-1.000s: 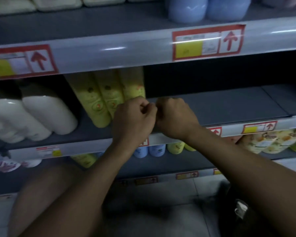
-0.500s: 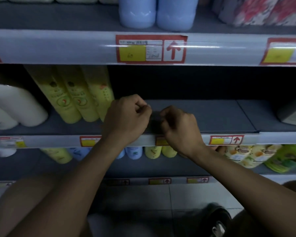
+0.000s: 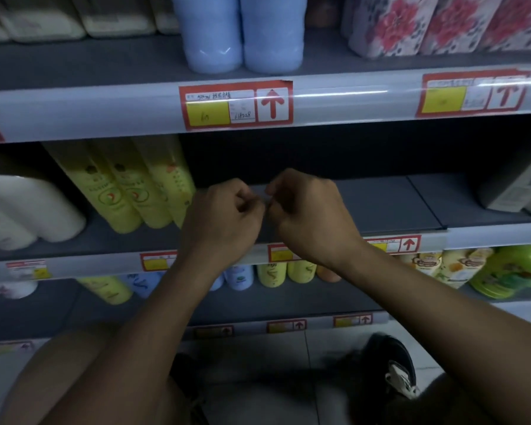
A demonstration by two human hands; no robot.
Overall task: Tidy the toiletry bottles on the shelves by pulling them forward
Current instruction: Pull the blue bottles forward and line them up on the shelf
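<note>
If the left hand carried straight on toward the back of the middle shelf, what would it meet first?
Probably nothing soon: the left hand faces bare shelf running into dark. The yellow bottles stand just left of its line, though depth is unclear.

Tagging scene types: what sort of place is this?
Most likely a shop aisle: tiered shelves with red-and-yellow price labels on the shelf edge, rows of identical yellow bottles and blue bottles stocked as merchandise.

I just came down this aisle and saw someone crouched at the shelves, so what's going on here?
A person is at store shelves stocked with toiletries. Both hands, the left hand and right hand, are curled close together over a bare stretch of the middle shelf, apparently pinching something small; what it is cannot be made out. Neither touches a bottle. The yellow bottles stand just left of the hands, white bottles further left.
</note>
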